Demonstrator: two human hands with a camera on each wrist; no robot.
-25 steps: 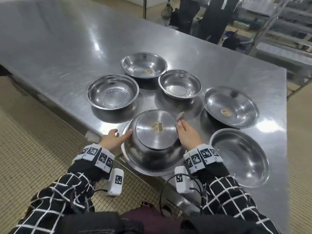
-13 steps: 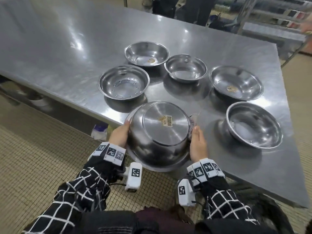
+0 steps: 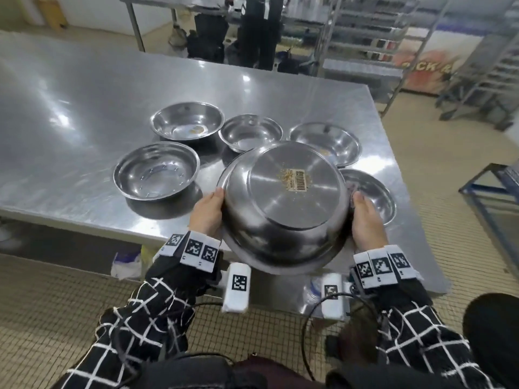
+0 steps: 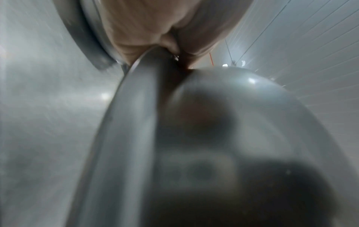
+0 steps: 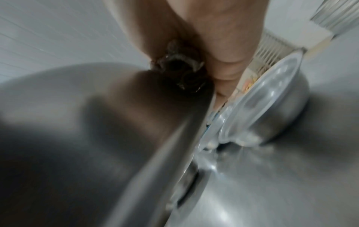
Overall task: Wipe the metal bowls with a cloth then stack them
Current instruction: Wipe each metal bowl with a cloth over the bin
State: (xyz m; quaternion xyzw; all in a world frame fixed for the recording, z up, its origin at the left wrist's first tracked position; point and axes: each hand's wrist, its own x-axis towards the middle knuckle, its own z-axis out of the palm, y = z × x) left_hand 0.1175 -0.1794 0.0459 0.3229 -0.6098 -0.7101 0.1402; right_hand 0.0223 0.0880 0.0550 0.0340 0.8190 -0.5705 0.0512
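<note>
I hold a large metal bowl (image 3: 286, 203) upside down in the air over the table's near edge, its base with a barcode sticker facing me. My left hand (image 3: 207, 211) grips its left rim and my right hand (image 3: 365, 220) grips the right rim. A small dark cloth (image 3: 352, 189) is bunched under the right fingers. The left wrist view shows the hand (image 4: 155, 27) clamped on the rim (image 4: 126, 122). In the right wrist view the hand (image 5: 223, 38) presses the crumpled cloth (image 5: 180, 73) against the bowl (image 5: 97, 122).
Several smaller bowls stand upright on the steel table (image 3: 84, 94): at the far left (image 3: 187, 122), the middle (image 3: 250, 132), the left (image 3: 156, 171), the right (image 3: 325, 143) and one (image 3: 370, 195) partly behind the held bowl. People (image 3: 252, 23) and racks (image 3: 365, 23) stand beyond.
The large bowl has come up off the table's near edge and now hangs higher, tilted with its base toward me. Both hands have stayed on its rim.
</note>
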